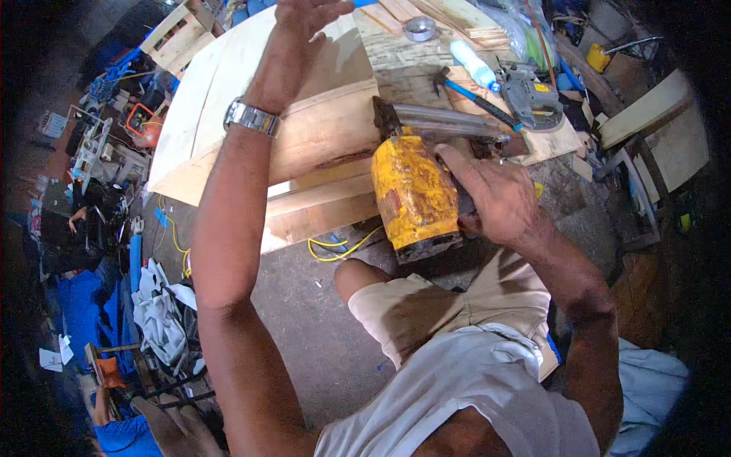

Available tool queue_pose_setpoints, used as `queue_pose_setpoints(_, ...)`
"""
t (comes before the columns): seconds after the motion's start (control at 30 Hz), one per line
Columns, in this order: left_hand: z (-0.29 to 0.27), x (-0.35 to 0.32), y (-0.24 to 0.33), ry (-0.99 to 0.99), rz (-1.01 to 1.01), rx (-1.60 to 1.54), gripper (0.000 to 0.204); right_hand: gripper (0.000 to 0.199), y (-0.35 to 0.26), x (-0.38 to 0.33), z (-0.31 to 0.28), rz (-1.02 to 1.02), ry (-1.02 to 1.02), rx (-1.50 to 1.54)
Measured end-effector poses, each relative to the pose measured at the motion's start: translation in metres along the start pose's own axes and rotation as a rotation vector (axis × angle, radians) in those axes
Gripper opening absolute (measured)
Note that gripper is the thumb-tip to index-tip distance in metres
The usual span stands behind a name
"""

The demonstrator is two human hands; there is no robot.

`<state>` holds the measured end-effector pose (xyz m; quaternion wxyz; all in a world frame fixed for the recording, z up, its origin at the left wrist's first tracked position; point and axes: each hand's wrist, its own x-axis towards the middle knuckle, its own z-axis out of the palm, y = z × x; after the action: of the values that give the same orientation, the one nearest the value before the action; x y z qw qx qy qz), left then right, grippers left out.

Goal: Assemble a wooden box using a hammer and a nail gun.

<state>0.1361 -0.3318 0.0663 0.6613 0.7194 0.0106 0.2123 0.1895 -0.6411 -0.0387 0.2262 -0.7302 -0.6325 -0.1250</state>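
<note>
Right hand (495,194): clenched around the grip of one yellow pneumatic nail gun (415,194), forefinger stretched along its body.
Nail gun, place: nose down on the stacked wooden boards (320,202), at their right end, just above the person's bent knee.
Nail gun, look: one tool; chunky yellow housing, paint worn and rust-stained, dark cap at the near end, a long grey metal magazine (449,120) running off to the right.
Left hand (304,15): open, fingers spread, palm laid flat on the wooden panel (221,91) at the far edge; it grasps nothing.
Wristwatch (251,118): one, metal band, on the left wrist.
Panel: one broad pale sheet, resting on the boards, tilted toward the left.
Boards beneath: at least three edges show, stepped one below another.
Yellow cable (339,247): one, looped on the grey floor under the boards.
Hammer (476,97): one, blue handle, lying on the bench just beyond the magazine.
Tape roll (419,28): one, silver, on the bench top.
Plastic bottle (474,65): one, white with blue, beside the hammer.
Grey power tool (533,97): one, with a yellow label, right of the hammer.
</note>
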Motion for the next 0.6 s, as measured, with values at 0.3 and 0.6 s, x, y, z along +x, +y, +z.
queue_pose_setpoints(0.3, -0.017, 0.008, -0.016, -0.031, 0.039, -0.004, 0.111, 0.087, -0.012, 0.006, -0.001, -0.053, -0.012, -0.005)
queue_pose_setpoints(0.6, -0.016, 0.005, -0.01, -0.03, 0.056, 0.068, 0.113, 0.078, -0.021, 0.015, 0.003, -0.025, -0.042, -0.072)
